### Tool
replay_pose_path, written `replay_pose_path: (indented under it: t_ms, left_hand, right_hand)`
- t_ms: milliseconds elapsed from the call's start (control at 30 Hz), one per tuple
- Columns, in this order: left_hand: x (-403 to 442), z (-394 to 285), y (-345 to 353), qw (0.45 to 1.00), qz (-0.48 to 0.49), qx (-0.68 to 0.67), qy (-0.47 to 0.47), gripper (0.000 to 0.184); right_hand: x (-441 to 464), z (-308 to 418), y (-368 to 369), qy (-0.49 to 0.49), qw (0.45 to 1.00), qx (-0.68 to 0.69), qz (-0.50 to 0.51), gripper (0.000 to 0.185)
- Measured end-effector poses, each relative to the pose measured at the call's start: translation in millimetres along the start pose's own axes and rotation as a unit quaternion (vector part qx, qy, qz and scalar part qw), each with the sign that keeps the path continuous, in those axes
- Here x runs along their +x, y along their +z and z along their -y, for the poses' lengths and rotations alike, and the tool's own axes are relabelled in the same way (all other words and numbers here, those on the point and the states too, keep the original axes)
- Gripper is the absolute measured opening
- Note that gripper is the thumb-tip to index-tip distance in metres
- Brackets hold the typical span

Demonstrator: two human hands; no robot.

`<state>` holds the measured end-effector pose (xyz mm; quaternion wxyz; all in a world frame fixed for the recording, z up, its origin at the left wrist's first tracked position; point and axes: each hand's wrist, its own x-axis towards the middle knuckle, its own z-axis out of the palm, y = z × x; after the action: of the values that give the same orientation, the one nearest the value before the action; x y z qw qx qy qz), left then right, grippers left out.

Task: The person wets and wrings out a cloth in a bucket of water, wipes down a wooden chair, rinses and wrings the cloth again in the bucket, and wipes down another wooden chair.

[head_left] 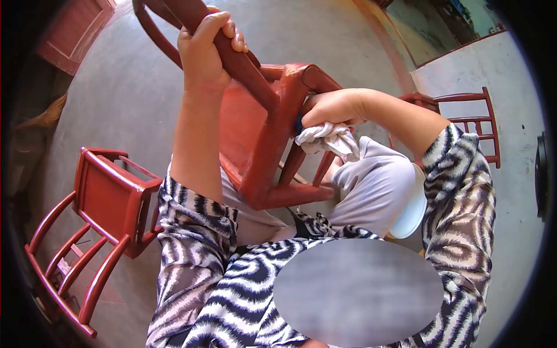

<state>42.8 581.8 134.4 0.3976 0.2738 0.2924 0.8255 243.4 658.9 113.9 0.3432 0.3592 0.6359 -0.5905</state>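
Note:
A red wooden chair (245, 130) is tipped on its side in front of my lap, its seat facing left and its legs pointing toward me and to the right. My left hand (204, 49) is closed around a rail of its backrest at the top. At the chair's right side, my right hand (335, 108) clutches a crumpled white cloth (328, 139) close against the frame. A small dark blue patch shows by those fingers; what it belongs to I cannot tell. The fingertips of my right hand are partly hidden.
Another red chair (110, 194) stands on the grey floor (116, 104) to the left. A further red chair (476, 127) is behind my right arm. Beside my thigh is a pale blue rounded object (411, 213). A red door panel (75, 29) is at the upper left.

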Motion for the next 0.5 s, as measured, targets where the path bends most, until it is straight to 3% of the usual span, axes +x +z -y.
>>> replay_pose_path:
  t_ms: [167,300,433,500]
  left_hand:
    - [-5,2,12,0.999,0.026,-0.013,-0.019,0.009]
    - [-4,5,17,0.998,0.051,0.021,-0.017,0.005]
    - [-4,-2,18,0.999,0.014,0.046,-0.01,0.012]
    - [-3,-1,16,0.999,0.002,0.05,0.005,0.012]
  right_hand:
    - [-19,16,12,0.089,0.995,-0.04,0.002,0.024]
    - [-24,4,13,0.006,0.988,-0.152,-0.032,0.043]
    - [-20,-23,24,-0.165,0.947,-0.212,-0.176,0.048]
    - [-25,-19,30,-0.16,0.914,-0.286,-0.24,0.046]
